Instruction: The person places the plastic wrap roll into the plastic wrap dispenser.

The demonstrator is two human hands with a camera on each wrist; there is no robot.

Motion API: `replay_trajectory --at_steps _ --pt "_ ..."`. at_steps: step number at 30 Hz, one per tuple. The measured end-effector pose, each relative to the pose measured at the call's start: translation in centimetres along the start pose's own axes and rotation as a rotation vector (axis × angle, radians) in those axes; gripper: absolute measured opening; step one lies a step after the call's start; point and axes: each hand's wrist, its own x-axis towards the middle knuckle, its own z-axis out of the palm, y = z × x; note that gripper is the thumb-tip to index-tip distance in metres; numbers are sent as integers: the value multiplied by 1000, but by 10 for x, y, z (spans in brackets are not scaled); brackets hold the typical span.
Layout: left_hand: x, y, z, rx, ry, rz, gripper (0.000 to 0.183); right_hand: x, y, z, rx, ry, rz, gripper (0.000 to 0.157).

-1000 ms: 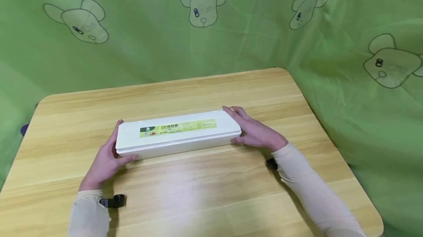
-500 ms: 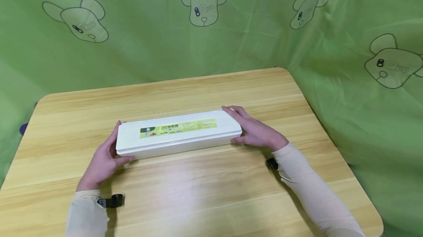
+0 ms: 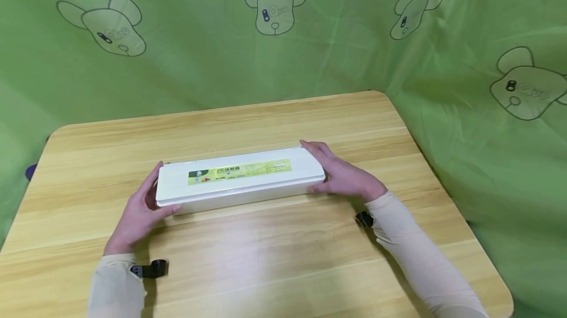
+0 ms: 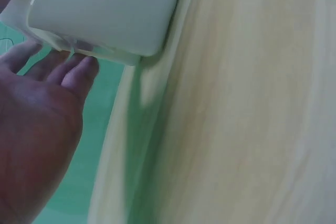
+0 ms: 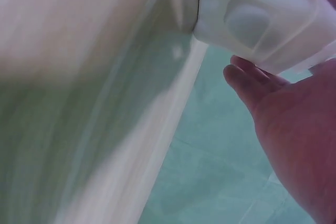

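A long white cling film box (image 3: 261, 193) lies across the table in the head view, with a yellow-green printed label on its lid. My left hand (image 3: 137, 217) holds its left end, thumb along the near side and fingers at the far side. At the other end my right hand (image 3: 347, 176) grips the box, thumb low on the near side and fingers over the far corner. In the left wrist view, the fingertips of the left hand (image 4: 42, 114) touch the far side of the box (image 4: 105, 14). The right wrist view has the right hand (image 5: 299, 124) beside the box's end (image 5: 252, 19).
The wood-grain table (image 3: 266, 269) has rounded corners. Green curtains (image 3: 199, 72) with printed bear heads hang behind it and along its right side. A small purple thing (image 3: 31, 172) shows past the left edge. Each sleeve carries a black wrist strap (image 3: 150, 269).
The box stays almost where it was, with both hands at its ends. My left hand and thumb have shifted very slightly to the left.
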Motion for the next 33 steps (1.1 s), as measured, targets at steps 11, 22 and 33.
replay_trajectory --at_steps 11,22,33 --pt "3 3 3 -67 16 7 110 -2 4 -7 24 -21 -12 121" --pt "2 5 4 -63 3 3 107 -3 5 -8 -48 -37 -41 116" --pt "2 2 4 -60 -25 31 102 -5 7 -5 -66 -29 -59 109"
